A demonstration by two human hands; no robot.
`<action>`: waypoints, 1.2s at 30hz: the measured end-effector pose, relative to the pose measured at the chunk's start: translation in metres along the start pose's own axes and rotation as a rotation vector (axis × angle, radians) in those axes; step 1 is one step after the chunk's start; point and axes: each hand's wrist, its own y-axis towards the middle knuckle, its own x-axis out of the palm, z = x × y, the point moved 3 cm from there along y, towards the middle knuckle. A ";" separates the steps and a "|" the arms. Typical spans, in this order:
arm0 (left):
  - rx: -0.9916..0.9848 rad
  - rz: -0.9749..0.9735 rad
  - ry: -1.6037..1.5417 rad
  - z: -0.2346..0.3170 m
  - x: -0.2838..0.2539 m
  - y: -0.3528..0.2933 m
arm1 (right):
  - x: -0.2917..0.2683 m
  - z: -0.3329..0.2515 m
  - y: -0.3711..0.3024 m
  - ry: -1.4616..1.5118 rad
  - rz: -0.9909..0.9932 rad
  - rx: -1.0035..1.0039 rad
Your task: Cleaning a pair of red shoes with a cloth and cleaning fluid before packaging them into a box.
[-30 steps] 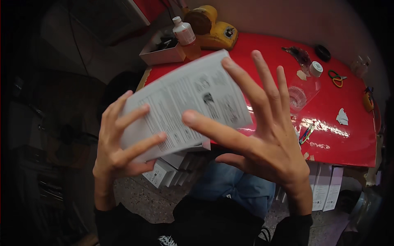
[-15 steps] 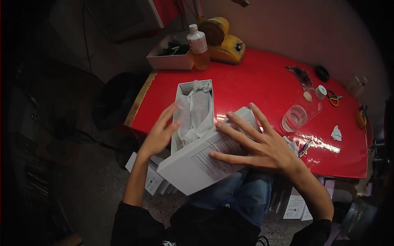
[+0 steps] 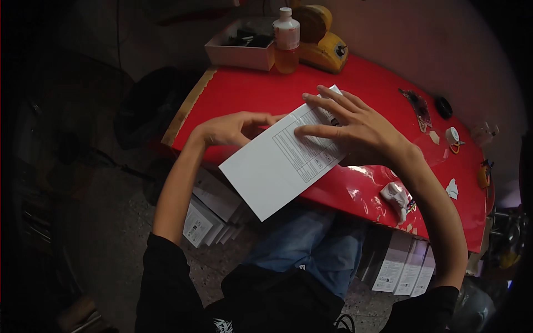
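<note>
A white box lid (image 3: pixel 255 177) printed with a table slants across the middle, over the near part of the red table. On its right end lies my right hand (image 3: pixel 358 125); its fingers spread over the top face, its thumb is out of sight and it grips the lid. My left hand (image 3: pixel 236 126) bends in from the left at the lid's far edge. Its fingertips pass behind the lid, so what they touch is hidden. The open box with tissue paper, seen earlier, is covered from view.
Along the back of the red table (image 3: pixel 244 91) stand a white box of dark items (image 3: pixel 236 55), a bottle of amber liquid (image 3: pixel 286 41) and a yellow machine (image 3: pixel 327 53). A clear bottle's white cap (image 3: pixel 452 135) shows right. Below are white boxes (image 3: pixel 202 225) and more boxes (image 3: pixel 391 269).
The lid has moved up and away from my lap, now hiding the open box. My left hand has shifted farther over the table, its fingers going behind the lid. My view has shifted too.
</note>
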 end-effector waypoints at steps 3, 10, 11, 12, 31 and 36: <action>0.082 0.112 -0.238 -0.020 0.000 0.000 | 0.005 0.002 0.008 0.031 -0.092 0.071; 0.189 0.164 -0.621 -0.016 0.015 -0.005 | 0.027 0.018 0.011 0.121 -0.140 0.072; 0.115 0.176 -0.287 -0.012 0.013 -0.008 | 0.034 0.019 0.011 0.199 -0.166 0.113; 0.047 0.175 0.056 -0.005 0.012 -0.010 | 0.037 0.022 0.010 0.267 -0.188 0.161; 0.195 1.392 -0.252 -0.007 0.117 -0.083 | 0.046 -0.049 0.025 0.136 0.016 0.356; 0.167 1.189 -0.313 -0.029 0.097 -0.092 | 0.050 -0.069 0.015 0.078 0.011 0.426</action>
